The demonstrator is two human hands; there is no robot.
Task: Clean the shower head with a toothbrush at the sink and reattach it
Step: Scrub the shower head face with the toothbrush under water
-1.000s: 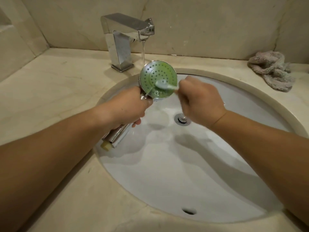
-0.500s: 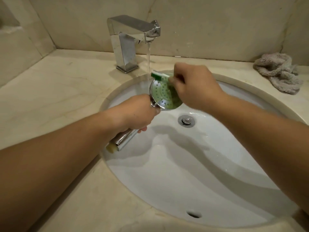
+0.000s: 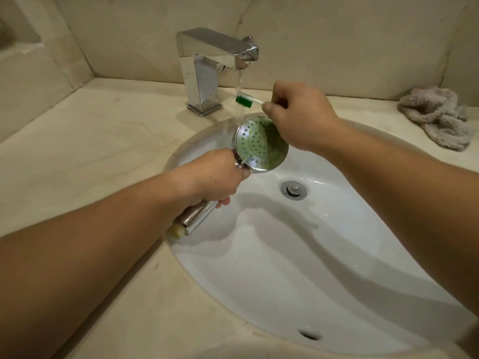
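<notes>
Over the sink (image 3: 337,294), under the running tap (image 3: 217,58), the right hand (image 3: 298,117) pinches the toothbrush (image 3: 247,101) by its handle, grip closed on it, with the green bristle head sitting in the water stream. The left hand (image 3: 215,177) is wrapped tight around the chrome handle of the shower head (image 3: 261,143), which is held just below the brush, above the basin, its green perforated face tilted up toward the camera. Brush and face are apart at this moment.

The step looks like rinsing the bristles between scrubs. To do it well, I would turn the bristles in the stream so loosened dirt washes off, then bring them back flat onto the face and work in small circles across every ring of holes. Keeping the face angled toward the drain (image 3: 294,190) should let dirty water run off instead of pooling. A cloth (image 3: 438,117) lies on the bench (image 3: 90,141) to the right, well apart.
</notes>
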